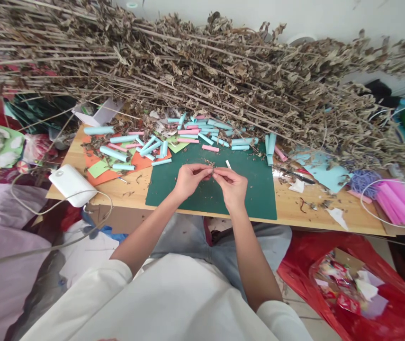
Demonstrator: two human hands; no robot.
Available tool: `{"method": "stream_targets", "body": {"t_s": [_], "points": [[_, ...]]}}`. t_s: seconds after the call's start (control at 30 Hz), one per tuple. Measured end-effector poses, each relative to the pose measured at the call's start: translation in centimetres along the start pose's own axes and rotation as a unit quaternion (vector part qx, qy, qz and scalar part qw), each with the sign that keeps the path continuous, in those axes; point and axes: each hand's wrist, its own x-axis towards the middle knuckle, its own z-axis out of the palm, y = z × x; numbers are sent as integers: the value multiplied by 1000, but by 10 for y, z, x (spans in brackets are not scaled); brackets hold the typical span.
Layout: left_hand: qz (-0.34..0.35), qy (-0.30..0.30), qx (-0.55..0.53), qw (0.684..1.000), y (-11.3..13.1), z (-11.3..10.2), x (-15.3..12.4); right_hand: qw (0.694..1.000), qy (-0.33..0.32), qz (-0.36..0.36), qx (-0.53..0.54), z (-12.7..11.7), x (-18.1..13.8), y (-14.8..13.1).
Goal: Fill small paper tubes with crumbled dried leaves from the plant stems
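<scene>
My left hand (189, 181) and my right hand (232, 185) meet above a dark green cutting mat (166, 189). The fingertips of both are pinched together on a small tuft of dried leaves (211, 164); its lower part is hidden by the fingers. Close to the right fingers, a short white piece (228, 164) rests on the mat. Leaf crumbs are scattered over the green surface. Beyond the hands lie several rolled paper tubes, blue ones (245, 141) and pink ones (210, 148) among them.
A big heap of dried leafy stalks (188, 71) spans the back of the wooden table (131, 192). At left sits a white power bank (72, 184) with a cable. To the right are a pen (297, 176), purple shredded strands (363, 182) and a red trash bag (298, 265) below.
</scene>
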Motion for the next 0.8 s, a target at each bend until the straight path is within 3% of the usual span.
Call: {"method": "stream_targets", "body": {"t_s": [0.27,0.47,0.57,0.73,0.8], "points": [[25,-13,97,995,-20,-13,-24,977,-53,-82,-187,-6,-24,-4],[50,12,144,988,-17,-14,-28,979,-40,-53,-192,-2,-26,-6],[106,29,257,960,-13,-16,-28,974,-24,-48,-220,-6,-22,-5],[192,-22,387,902,-17,-20,-24,945,-111,-44,-304,-16,-9,-7],[211,-37,409,887,-19,-21,-23,936,-112,-51,-331,-17,-2,-10]]}}
